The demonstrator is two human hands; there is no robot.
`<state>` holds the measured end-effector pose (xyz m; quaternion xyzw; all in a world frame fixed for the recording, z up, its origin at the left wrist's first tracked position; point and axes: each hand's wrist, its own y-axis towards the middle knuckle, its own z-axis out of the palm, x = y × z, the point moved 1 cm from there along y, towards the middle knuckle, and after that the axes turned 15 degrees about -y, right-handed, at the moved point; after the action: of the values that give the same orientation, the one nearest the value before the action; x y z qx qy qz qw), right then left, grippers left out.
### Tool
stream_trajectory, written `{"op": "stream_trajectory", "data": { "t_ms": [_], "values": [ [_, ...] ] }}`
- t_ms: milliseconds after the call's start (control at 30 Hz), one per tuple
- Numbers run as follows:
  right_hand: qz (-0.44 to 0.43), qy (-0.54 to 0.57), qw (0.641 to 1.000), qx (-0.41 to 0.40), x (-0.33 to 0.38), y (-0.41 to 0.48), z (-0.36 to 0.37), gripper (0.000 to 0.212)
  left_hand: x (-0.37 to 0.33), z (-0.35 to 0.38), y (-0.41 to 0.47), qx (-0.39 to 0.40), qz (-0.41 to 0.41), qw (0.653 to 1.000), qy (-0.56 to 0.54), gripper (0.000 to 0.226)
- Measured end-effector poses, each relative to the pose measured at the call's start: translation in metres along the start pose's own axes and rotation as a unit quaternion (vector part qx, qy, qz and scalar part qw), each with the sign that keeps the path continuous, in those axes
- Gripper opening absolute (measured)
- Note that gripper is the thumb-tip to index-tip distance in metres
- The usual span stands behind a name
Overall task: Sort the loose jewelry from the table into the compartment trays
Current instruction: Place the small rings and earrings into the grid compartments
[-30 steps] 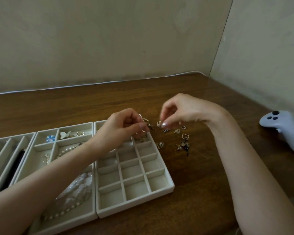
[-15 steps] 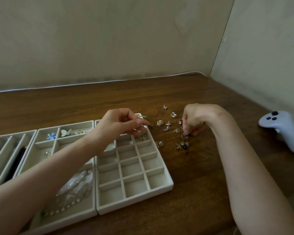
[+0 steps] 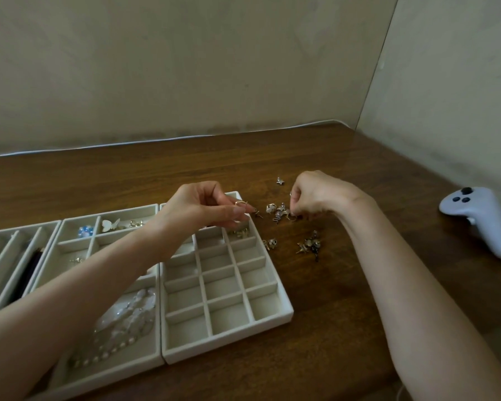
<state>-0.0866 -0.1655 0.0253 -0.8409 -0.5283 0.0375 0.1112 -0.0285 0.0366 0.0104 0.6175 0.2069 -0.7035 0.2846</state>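
Note:
Loose small earrings and charms (image 3: 281, 213) lie scattered on the wooden table, right of a beige grid tray (image 3: 284, 314). My left hand (image 3: 203, 208) hovers over the tray's far right corner and pinches a small gold ring (image 3: 240, 202) between thumb and fingers. My right hand (image 3: 315, 195) is curled with its fingertips down in the pile, pinching at a small piece that the fingers hide. More pieces (image 3: 310, 245) lie nearer me, and a star charm (image 3: 280, 181) lies farther back.
A second tray (image 3: 55, 241) at left holds a butterfly clip, a blue bead piece and a pearl necklace. A slotted tray (image 3: 0, 256) sits at the far left. A white game controller (image 3: 480, 218) lies at the right. Walls close off the back and right.
My right hand has moved back and left from the nearer cluster to the pieces in the middle of the pile. My left hand has barely moved and still holds the ring.

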Motion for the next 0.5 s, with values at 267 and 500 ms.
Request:
{"op": "stream_trajectory", "data": {
  "t_ms": [267, 500],
  "values": [
    [-0.017, -0.017, 1.0, -0.007, -0.001, 0.004, 0.001, 0.008, -0.011, -0.013, 0.002, -0.057, 0.073, 0.986, 0.139, 0.032],
    [-0.072, 0.119, 0.99, -0.012, -0.001, -0.003, -0.004, 0.002, -0.025, -0.02, 0.003, -0.04, 0.118, 0.95, 0.285, 0.024]
  ]
}}
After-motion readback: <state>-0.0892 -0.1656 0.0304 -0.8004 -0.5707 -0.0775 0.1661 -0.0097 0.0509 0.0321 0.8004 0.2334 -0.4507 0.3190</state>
